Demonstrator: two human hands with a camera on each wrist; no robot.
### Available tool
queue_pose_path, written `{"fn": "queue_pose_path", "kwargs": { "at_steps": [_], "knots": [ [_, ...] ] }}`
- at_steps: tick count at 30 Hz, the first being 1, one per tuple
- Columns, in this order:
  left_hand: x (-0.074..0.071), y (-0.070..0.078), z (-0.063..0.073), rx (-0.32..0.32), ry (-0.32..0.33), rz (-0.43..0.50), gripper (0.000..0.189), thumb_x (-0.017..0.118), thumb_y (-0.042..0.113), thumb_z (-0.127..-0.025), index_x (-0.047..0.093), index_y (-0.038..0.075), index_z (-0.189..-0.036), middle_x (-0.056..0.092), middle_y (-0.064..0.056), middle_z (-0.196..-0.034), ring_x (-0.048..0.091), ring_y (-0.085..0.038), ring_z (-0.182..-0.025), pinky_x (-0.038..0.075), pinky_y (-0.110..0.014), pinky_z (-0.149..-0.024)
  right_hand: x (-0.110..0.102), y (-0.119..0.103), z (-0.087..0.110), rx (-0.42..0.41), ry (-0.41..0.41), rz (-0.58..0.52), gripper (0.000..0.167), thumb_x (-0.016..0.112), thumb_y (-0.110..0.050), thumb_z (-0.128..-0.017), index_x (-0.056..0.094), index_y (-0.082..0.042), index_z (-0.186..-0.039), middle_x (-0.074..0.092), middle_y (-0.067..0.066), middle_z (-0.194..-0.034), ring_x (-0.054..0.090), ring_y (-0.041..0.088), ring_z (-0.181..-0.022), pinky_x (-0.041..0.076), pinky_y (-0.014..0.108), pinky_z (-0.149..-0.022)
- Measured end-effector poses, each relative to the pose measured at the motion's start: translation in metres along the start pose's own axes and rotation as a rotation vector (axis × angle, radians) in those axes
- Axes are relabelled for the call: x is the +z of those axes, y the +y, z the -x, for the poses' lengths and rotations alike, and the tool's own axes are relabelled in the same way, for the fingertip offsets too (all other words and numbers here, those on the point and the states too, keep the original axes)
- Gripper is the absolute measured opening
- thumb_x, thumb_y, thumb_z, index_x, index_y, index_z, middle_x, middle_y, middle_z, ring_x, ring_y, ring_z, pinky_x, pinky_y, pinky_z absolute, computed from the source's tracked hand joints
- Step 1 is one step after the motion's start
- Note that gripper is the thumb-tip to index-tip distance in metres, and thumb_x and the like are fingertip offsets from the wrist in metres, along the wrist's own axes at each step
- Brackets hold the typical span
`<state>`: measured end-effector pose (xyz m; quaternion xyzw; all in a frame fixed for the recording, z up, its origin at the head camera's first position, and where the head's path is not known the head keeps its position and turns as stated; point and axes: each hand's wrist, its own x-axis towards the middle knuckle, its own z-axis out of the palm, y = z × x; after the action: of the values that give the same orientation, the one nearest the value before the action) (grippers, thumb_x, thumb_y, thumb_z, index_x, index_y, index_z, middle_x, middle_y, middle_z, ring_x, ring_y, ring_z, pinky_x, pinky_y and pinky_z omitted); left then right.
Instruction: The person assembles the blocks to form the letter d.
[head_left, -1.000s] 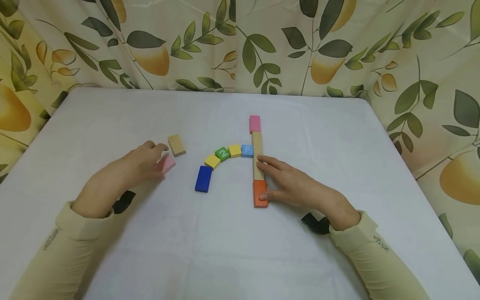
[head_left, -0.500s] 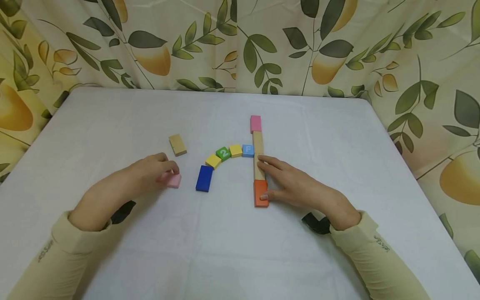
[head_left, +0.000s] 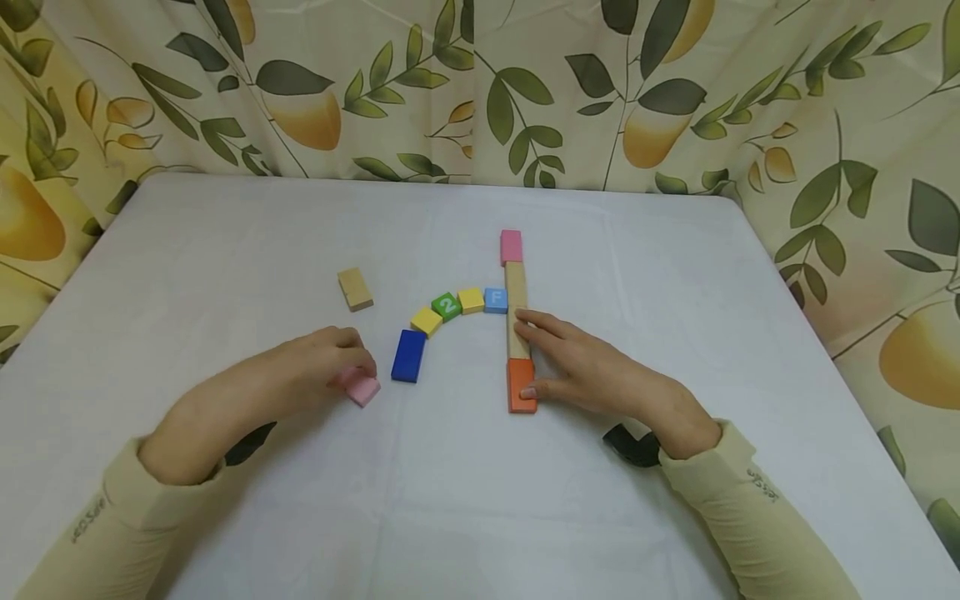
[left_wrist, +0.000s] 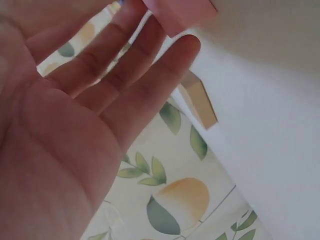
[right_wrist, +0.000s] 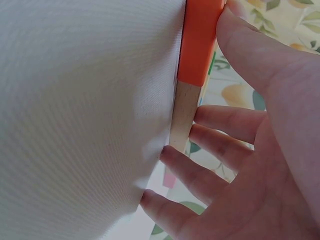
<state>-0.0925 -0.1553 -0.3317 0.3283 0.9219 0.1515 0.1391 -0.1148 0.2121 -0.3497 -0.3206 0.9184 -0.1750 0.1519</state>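
My left hand (head_left: 311, 371) pinches a light pink block (head_left: 362, 388) between thumb and fingertips, just left of a dark blue block (head_left: 408, 356). In the left wrist view the pink block (left_wrist: 182, 12) shows at the top beside the fingertips, while the outer fingers stretch out. My right hand (head_left: 592, 367) rests along a straight row, its thumb on the orange block (head_left: 522, 400) and fingertips on the plain wooden strip (head_left: 516, 283). Those fingers look spread and nearly straight in the right wrist view, against the side of the wooden strip (right_wrist: 184, 112).
A pink block (head_left: 511, 246) tops the row. From the strip, a light blue F block (head_left: 495, 301), yellow block (head_left: 471, 301), green 2 block (head_left: 446, 307) and another yellow block (head_left: 426, 322) curve to the dark blue one. A loose wooden block (head_left: 355, 289) lies at left.
My left hand has carried the light pink block toward me and to the right, turning it on the way. The right hand and the row have stayed put.
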Motion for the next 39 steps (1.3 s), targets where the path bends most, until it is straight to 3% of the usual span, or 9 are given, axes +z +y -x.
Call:
{"fn": "queue_pose_path", "kwargs": {
  "at_steps": [7,17,22,30,39],
  "knots": [
    [0.006,0.007,0.006,0.085,0.061,-0.051,0.032,0.073,-0.006,-0.083,0.072,0.018,-0.104,0.062,0.000,-0.104,0.061,-0.017,-0.097,0.056,-0.034,-0.083,0.000,0.001,-0.001,-0.006,-0.001,-0.008,0.085,0.074,-0.034,-0.089,0.030,-0.005,-0.155,0.022,0.010,-0.164,0.030,0.034,-0.148,0.035,0.051,-0.116],
    [0.013,0.022,0.003,0.173,0.056,-0.073,0.025,0.074,0.006,-0.087,0.070,0.021,-0.107,0.062,0.001,-0.110,0.060,-0.013,-0.095,0.055,-0.026,-0.077,0.000,0.002,-0.001,-0.016,0.007,0.002,0.084,0.074,-0.033,-0.089,0.030,-0.004,-0.155,0.024,0.011,-0.164,0.032,0.034,-0.147,0.035,0.051,-0.116],
    [0.020,0.028,-0.006,0.297,0.115,-0.117,0.020,0.075,0.013,-0.088,0.070,0.019,-0.106,0.061,-0.001,-0.104,0.058,-0.013,-0.089,0.053,-0.024,-0.072,-0.001,0.002,-0.001,-0.018,0.007,0.003,0.084,0.074,-0.032,-0.089,0.030,-0.004,-0.155,0.023,0.011,-0.164,0.032,0.034,-0.147,0.035,0.051,-0.116],
    [0.027,0.035,-0.023,0.412,0.137,-0.172,0.017,0.076,0.014,-0.088,0.069,0.013,-0.104,0.062,-0.002,-0.095,0.057,-0.014,-0.085,0.051,-0.022,-0.071,0.000,0.001,-0.002,-0.020,0.005,0.002,0.083,0.074,-0.032,-0.089,0.031,-0.003,-0.154,0.023,0.012,-0.164,0.032,0.034,-0.147,0.036,0.050,-0.116],
    [0.026,0.039,-0.031,0.388,0.119,-0.227,0.022,0.077,0.017,-0.087,0.071,0.011,-0.107,0.067,0.000,-0.098,0.057,-0.016,-0.092,0.053,-0.026,-0.081,-0.001,0.001,-0.002,-0.011,0.003,0.009,0.084,0.074,-0.033,-0.089,0.030,-0.004,-0.155,0.023,0.011,-0.164,0.031,0.033,-0.148,0.035,0.050,-0.116]
  ]
}}
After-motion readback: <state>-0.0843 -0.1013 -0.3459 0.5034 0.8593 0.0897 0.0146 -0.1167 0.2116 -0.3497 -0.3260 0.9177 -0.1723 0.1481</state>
